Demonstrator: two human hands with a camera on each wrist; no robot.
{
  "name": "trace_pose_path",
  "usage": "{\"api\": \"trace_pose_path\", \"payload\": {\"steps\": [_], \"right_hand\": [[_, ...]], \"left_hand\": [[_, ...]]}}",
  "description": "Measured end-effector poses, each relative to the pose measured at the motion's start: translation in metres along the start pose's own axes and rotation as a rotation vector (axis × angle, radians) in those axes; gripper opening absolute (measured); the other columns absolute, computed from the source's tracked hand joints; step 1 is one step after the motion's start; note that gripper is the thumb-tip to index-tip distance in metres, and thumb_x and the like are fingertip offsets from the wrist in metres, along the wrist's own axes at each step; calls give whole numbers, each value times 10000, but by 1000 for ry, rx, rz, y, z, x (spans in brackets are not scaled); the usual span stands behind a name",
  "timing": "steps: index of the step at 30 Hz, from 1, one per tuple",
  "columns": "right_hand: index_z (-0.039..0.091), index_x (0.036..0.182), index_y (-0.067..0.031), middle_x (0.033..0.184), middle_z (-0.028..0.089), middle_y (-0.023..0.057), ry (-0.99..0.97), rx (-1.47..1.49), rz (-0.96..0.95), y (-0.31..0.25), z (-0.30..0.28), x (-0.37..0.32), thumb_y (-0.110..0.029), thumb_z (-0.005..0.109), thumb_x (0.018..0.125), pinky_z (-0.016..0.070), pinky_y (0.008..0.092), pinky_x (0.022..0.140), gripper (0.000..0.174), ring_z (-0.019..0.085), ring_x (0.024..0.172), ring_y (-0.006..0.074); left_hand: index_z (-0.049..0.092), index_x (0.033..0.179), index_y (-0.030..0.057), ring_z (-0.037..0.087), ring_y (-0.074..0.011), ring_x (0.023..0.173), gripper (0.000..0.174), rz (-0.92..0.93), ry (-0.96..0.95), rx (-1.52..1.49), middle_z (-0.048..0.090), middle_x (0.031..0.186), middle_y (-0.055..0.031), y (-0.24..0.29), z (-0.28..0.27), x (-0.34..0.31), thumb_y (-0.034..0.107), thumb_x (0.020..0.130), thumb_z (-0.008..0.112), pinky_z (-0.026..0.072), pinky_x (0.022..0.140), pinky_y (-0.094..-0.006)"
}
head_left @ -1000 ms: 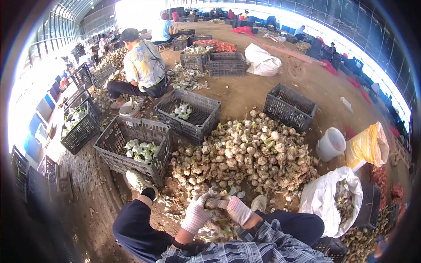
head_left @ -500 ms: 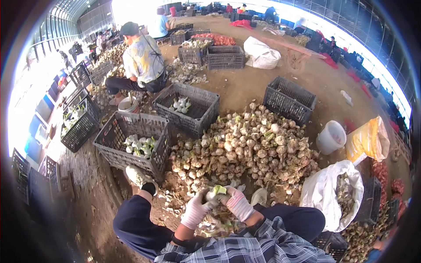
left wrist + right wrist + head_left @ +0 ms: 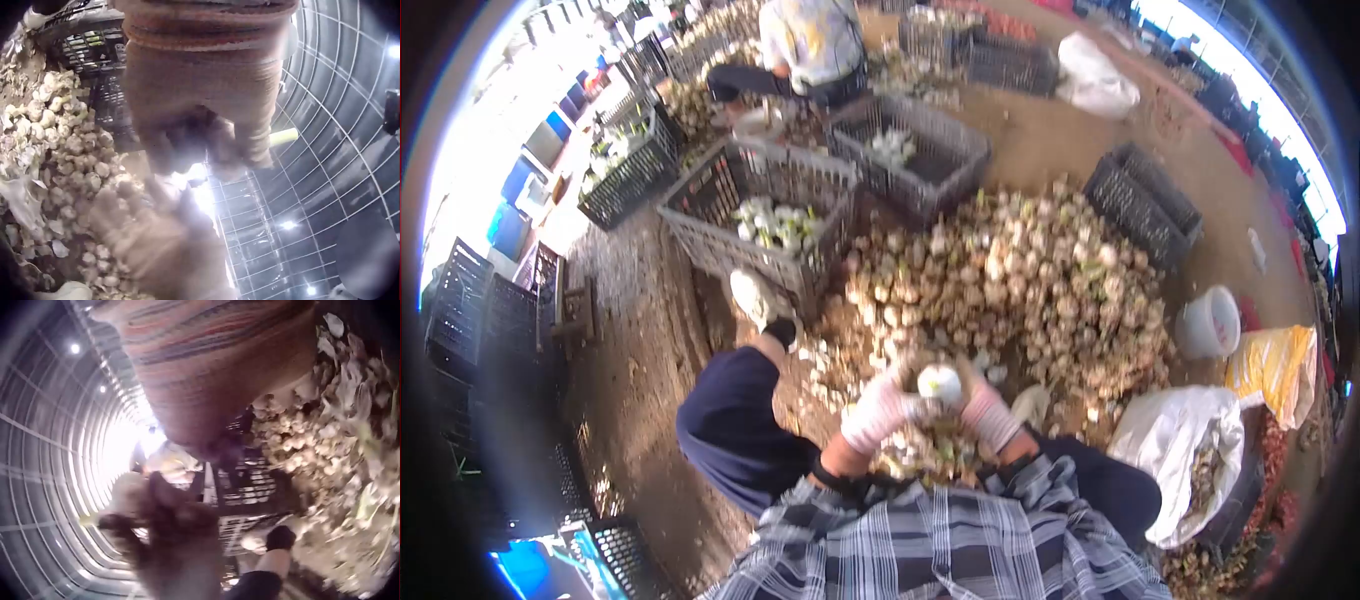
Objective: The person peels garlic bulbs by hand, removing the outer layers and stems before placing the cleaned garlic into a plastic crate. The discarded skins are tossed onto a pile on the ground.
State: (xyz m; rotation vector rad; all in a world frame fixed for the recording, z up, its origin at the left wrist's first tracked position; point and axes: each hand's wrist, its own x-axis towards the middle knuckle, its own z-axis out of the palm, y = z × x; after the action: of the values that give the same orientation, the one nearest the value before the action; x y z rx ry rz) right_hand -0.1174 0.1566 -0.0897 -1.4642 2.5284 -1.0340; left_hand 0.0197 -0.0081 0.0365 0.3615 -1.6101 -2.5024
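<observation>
White bulb [image 3: 940, 385]: between left hand [image 3: 876, 412] and right hand [image 3: 992, 412], heap [image 3: 1020, 270] at one o'clock | Left: fingers curled round it | Right: at its three o'clock, blurred, cannot tell if gripping | Step: apparently cleaning the bulb | Next: likely wants a steady hold and skin check before the crate [image 3: 718, 246] at ten o'clock

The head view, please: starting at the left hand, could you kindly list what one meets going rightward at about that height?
Gloved left hand, white garlic bulb, gloved right hand, open white sack, yellow-and-white sack.
</observation>
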Motion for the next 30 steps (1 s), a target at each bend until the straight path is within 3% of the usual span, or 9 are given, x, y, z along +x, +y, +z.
{"api": "trace_pose_path", "payload": {"steps": [4, 5, 7, 11, 19, 23, 25, 27, 30], "right_hand": [[453, 1428, 24, 1141, 654, 86, -198, 1292, 435, -99, -103, 29, -190, 599, 965, 524, 272, 870, 531, 641, 974, 156], [461, 1422, 24, 1161, 651, 78, -211, 997, 492, -99, -103, 31, -150, 599, 959, 516, 251, 863, 513, 631, 981, 133], [458, 1435, 4, 1217, 639, 83, -96, 1339, 585, -91, -86, 27, -80, 586, 948, 506, 252, 898, 510, 617, 1048, 132], [510, 1395, -1, 1244, 626, 114, -80, 981, 512, -93, -89, 25, 7, 590, 913, 503, 291, 946, 488, 617, 1106, 196], [581, 1310, 0, 1217, 616, 234, -19, 301, 44, -87, -77, 28, 46, 592, 837, 504, 372, 969, 475, 613, 1102, 378], [537, 1372, 9, 1275, 618, 157, -125, 743, 343, -90, -81, 23, 14, 598, 877, 466, 376, 1012, 499, 592, 1185, 278], [514, 1400, 4, 1340, 582, 127, -171, 984, 466, -87, -82, 24, 1, 596, 899, 460, 351, 1016, 508, 569, 1214, 237], [494, 1421, -1, 1384, 557, 112, -207, 1107, 547, -80, -78, 22, -6, 595, 912, 458, 323, 1015, 518, 558, 1231, 211], [399, 1485, -12, 1318, 601, 103, -267, 1101, 583, -59, -57, 16, -34, 593, 924, 475, 263, 967, 594, 601, 1140, 192]], "left_hand": [[599, 1297, 21, 616, -219, 1136, 635, 291, 114, 572, 626, 1216, -125, -7, 4, 9, 164, 740, 869, 514, 947, -342], [604, 1295, 25, 620, -226, 1131, 616, 337, 117, 649, 624, 1205, -134, -9, 6, 12, 169, 753, 857, 514, 945, -347], [593, 1316, 24, 614, -219, 1136, 597, 246, 136, 804, 618, 1213, -135, -5, 7, 13, 144, 778, 824, 514, 935, -335], [613, 1288, -5, 670, -225, 976, 478, -6, 95, 498, 689, 1079, -137, -2, -4, 11, 124, 847, 744, 517, 913, -309], [700, 1012, 12, 665, -256, 710, 189, 213, 118, 1165, 672, 812, -135, -17, -4, 14, 97, 843, 693, 531, 679, -339], [698, 965, 6, 627, -199, 631, 144, 84, 262, 905, 656, 747, -111, -27, -5, 17, 80, 867, 622, 510, 604, -324], [686, 940, -21, 572, -97, 617, 160, -271, 371, 20, 635, 733, -26, -23, -6, 21, 97, 917, 581, 456, 560, -255], [677, 952, -22, 545, -75, 632, 156, -306, 393, -58, 617, 725, -18, -36, -13, 22, 97, 918, 582, 447, 577, -242], [670, 954, -17, 521, -63, 641, 147, -193, 385, 510, 606, 730, -9, -53, -20, 25, 98, 916, 588, 442, 587, -234]]}}
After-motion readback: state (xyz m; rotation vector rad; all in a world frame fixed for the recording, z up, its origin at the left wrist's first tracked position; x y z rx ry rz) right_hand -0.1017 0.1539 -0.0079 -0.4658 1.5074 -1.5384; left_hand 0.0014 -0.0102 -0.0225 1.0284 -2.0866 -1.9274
